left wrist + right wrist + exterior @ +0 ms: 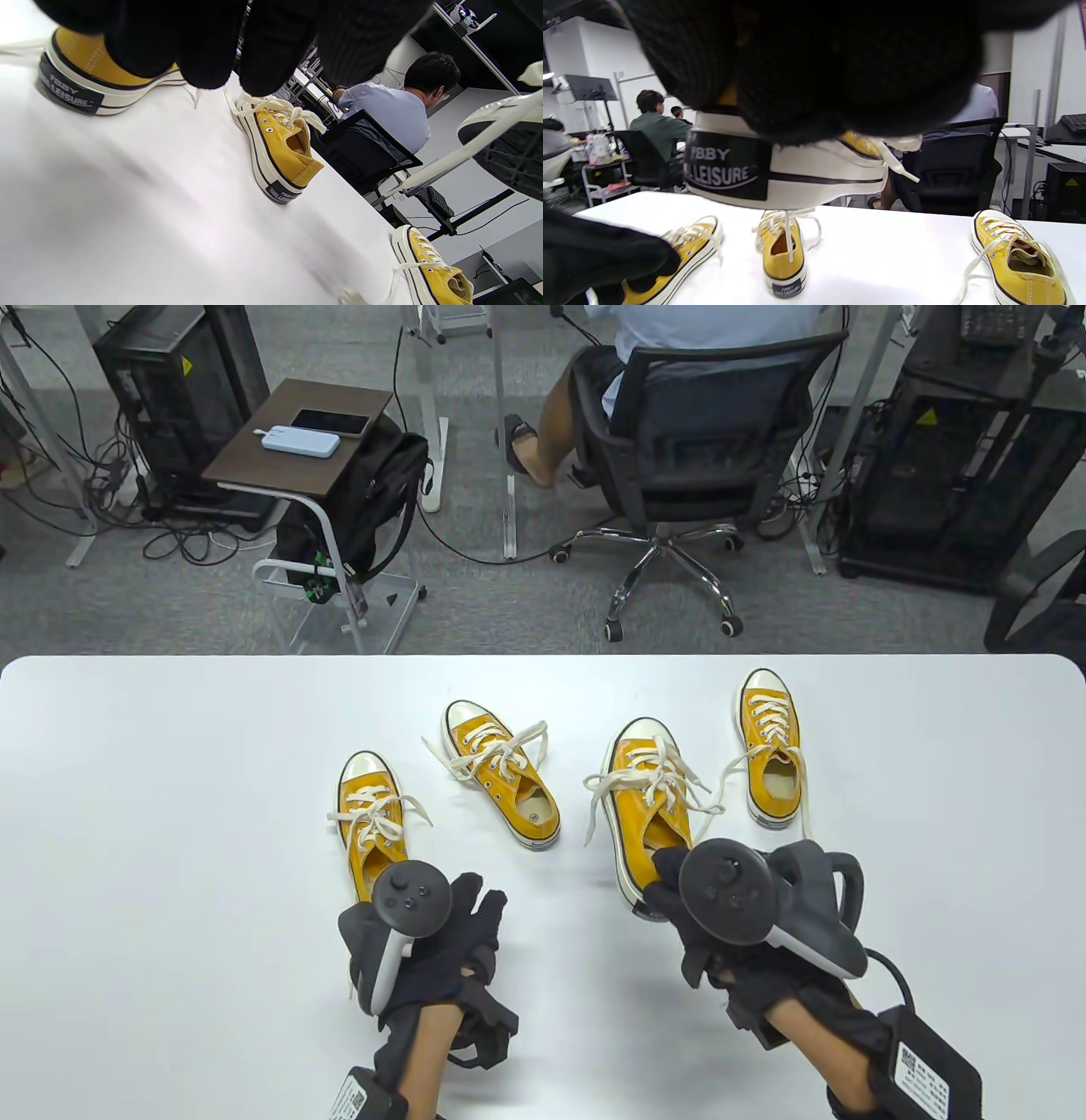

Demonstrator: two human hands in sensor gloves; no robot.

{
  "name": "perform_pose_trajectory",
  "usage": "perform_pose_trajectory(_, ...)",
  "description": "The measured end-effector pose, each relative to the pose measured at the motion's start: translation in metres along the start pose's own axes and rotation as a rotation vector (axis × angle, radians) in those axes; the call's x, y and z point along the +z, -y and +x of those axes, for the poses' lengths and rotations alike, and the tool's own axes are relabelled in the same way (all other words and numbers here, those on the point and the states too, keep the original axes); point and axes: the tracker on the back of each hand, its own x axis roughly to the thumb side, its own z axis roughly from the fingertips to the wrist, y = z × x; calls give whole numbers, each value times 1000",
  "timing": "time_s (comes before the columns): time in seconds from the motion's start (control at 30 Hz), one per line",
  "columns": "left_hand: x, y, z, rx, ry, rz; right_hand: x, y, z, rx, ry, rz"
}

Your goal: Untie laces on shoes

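Four yellow canvas shoes with white laces are on or over the white table [170, 814]. My right hand [679, 882] grips the heel of the third shoe [649, 806] and holds it lifted; its heel label [729, 169] hangs above the table under my fingers [818, 63]. Its laces are in a bow. My left hand [475, 912] hovers at the heel of the leftmost shoe [369, 814], its fingers [212, 51] hanging loose over that heel [80, 76], holding nothing. The second shoe [501, 785] lies between them. The far right shoe [769, 746] has long loose lace ends.
Beyond the table's far edge a person sits in a black office chair [687, 449]. A small side table [297, 441] with a phone stands at the back left. The left part of the white table shows bare surface.
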Motion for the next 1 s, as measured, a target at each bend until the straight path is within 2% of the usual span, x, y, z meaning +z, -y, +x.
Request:
perform_pose_trajectory(0.2,0,-5,-3,19,-6,11,24,-11,26,-11,76,66)
perform_pose_trajectory(0.47,1,-10,-6,42,-9,18,42,-47,54,4,141,160)
perform_pose_trajectory(0.6,1,-13,-8,53,-9,20,40,-68,56,-6,136,212)
perform_pose_trajectory(0.9,2,-13,-8,54,-11,16,26,-121,47,41,99,255)
perform_pose_trajectory(1.0,2,-12,-7,47,-10,15,29,-135,47,44,117,264)
